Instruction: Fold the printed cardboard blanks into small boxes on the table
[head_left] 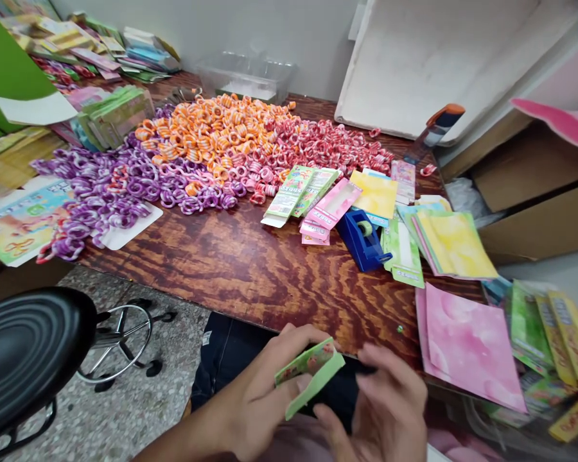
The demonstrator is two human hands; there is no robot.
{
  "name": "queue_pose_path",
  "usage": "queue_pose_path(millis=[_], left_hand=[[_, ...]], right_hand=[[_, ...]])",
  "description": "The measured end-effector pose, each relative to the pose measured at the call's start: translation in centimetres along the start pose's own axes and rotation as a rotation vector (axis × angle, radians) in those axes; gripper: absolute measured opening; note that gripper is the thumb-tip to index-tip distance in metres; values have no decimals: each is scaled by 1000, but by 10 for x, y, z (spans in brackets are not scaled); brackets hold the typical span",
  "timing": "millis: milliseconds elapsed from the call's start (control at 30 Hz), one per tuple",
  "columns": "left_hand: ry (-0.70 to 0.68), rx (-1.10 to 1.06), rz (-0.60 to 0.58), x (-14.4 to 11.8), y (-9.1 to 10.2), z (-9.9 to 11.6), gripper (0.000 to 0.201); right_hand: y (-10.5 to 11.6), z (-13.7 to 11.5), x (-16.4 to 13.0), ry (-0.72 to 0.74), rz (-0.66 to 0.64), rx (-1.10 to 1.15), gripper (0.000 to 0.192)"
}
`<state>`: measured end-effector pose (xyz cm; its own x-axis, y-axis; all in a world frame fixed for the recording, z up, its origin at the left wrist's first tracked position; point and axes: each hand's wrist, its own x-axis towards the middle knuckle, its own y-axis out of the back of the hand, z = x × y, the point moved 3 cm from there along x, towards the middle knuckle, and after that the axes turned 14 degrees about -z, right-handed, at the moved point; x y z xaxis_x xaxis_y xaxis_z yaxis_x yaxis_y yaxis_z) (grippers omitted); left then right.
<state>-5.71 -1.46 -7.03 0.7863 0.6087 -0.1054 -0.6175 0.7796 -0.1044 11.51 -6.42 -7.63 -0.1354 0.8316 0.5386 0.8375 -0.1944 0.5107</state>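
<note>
My left hand (pixel 270 378) is wrapped round a small green cardboard box (pixel 313 372), held above my lap at the table's front edge. A light green flap on the box stands out toward my right hand. Beside it, my right hand (pixel 380 404) is somewhat blurred, its fingers apart and curved, with nothing visible in them. A gap shows between those fingers and the box. Beyond my hands lie green boxes (pixel 289 192) and pink boxes (pixel 334 205), flat on the wooden table (pixel 250 269). A blue tape dispenser (pixel 361 240) stands to their right.
Heaps of purple rings (pixel 139 179), orange rings (pixel 221 128) and red rings (pixel 332 144) cover the table's back. Pink sheets (pixel 472 346) overhang the right edge. A black stool (pixel 33 359) stands at left. Cardboard boxes (pixel 539 218) stand at right, and a clear tub (pixel 248 74) behind.
</note>
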Motion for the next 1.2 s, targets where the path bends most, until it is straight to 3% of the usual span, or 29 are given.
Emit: queue_pose_path(millis=[200, 300, 400, 467, 600, 733, 833, 900, 967, 1033, 1133, 1200], left_hand=[[4, 96, -80, 7, 1, 20, 39], [-39, 184, -62, 6, 1, 18, 39], [-133, 257, 32, 7, -2, 18, 41], [-202, 261, 87, 8, -5, 21, 41], [-251, 207, 167, 10, -12, 25, 40], [-282, 141, 182, 3, -13, 17, 44], [-314, 169, 112, -3, -14, 11, 49], [-247, 153, -5, -2, -15, 9, 50], [-147, 75, -112, 0, -16, 8, 50], [-127, -3, -171, 3, -16, 8, 54], [-214, -82, -205, 7, -17, 8, 56], [-250, -204, -156, 10, -19, 5, 49]], right_hand=[[13, 8, 26, -117, -292, 360, 24], [20, 13, 31, -169, -442, 425, 36], [27, 14, 33, -146, -351, 268, 34], [28, 12, 33, -82, -307, 276, 33], [24, 9, 33, -14, -368, 372, 19], [21, 10, 33, -48, -460, 281, 24], [21, 4, 35, 13, -410, 149, 20], [20, -1, 36, -9, -320, 65, 24], [21, -5, 37, -50, -171, 38, 10], [21, -9, 37, 19, -104, 2, 11], [19, -12, 38, 208, -248, -136, 18], [20, -9, 38, 229, -290, -201, 26]])
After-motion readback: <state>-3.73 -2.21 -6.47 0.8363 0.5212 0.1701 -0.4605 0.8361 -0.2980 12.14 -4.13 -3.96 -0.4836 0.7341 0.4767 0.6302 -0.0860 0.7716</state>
